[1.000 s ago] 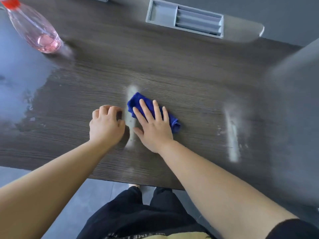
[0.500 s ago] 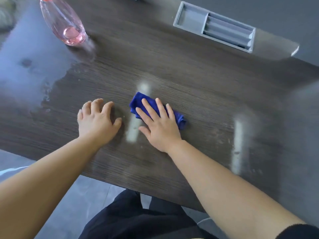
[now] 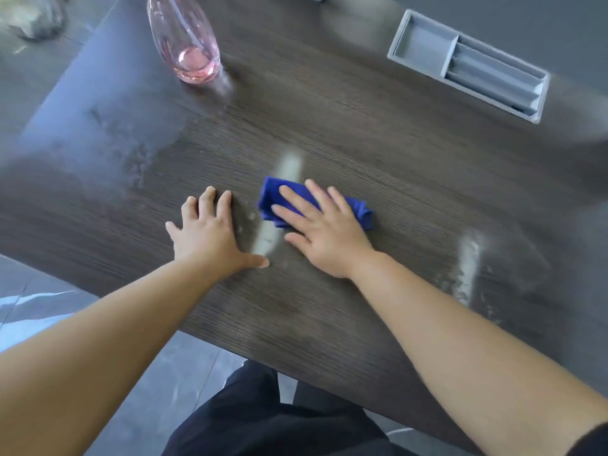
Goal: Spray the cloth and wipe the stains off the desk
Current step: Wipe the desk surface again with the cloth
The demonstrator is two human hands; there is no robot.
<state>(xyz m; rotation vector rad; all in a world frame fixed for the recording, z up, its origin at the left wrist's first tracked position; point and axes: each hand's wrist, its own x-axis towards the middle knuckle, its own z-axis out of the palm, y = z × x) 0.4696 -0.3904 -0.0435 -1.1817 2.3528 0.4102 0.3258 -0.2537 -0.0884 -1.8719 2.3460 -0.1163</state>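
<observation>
My right hand [image 3: 324, 230] presses flat on the blue cloth [image 3: 357, 210] at frame centre, gripping nothing. The white streak [image 3: 274, 222] runs lengthwise just left of it, between both hands. My left hand [image 3: 207, 233] rests open on the desk [image 3: 362, 133].

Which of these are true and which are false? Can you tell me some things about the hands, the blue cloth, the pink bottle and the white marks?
1. The right hand presses flat on the blue cloth. True.
2. The left hand holds the spray bottle. False: it lies flat on the desk; the bottle stands alone at the back.
3. A white streak remains to the right of the cloth. True.
4. The bottle is full. False: only a little pink liquid sits at its bottom.
5. The grey tray sits beside the left hand. False: it is far back on the right.
</observation>
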